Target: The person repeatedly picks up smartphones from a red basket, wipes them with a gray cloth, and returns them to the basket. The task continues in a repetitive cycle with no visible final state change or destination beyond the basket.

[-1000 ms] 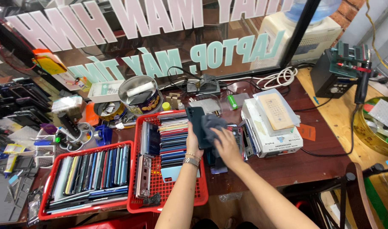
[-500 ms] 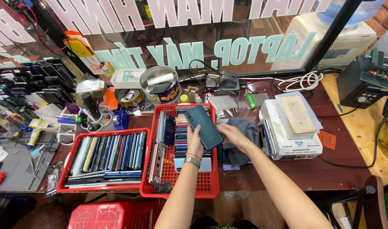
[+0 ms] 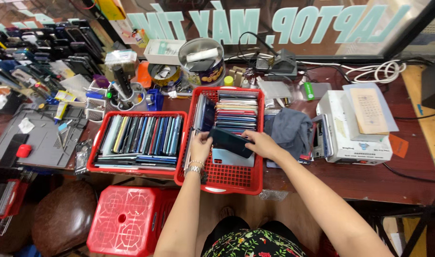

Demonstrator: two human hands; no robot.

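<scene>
Both my hands hold one dark phone point(image 3: 230, 141) flat and low over the right red basket point(image 3: 236, 178). My left hand point(image 3: 200, 146), with a metal watch at the wrist, grips its left end. My right hand point(image 3: 261, 144) grips its right end. Under the phone a pale blue phone lies on the basket floor. Further back in the same basket, a row of phones point(image 3: 236, 113) stands on edge, with more dark ones leaning at the left wall.
A second red basket point(image 3: 135, 167) to the left is packed with phones on edge. A grey cloth point(image 3: 291, 129) and a white machine point(image 3: 351, 128) lie to the right. A round tin point(image 3: 204, 62), tool cups and a grey mat point(image 3: 39, 140) stand around. A red stool point(image 3: 127, 219) sits below the table.
The dark phone has come down from chest height into the right basket, turned flat, and both hands now grip it. The camera has swung left and down.
</scene>
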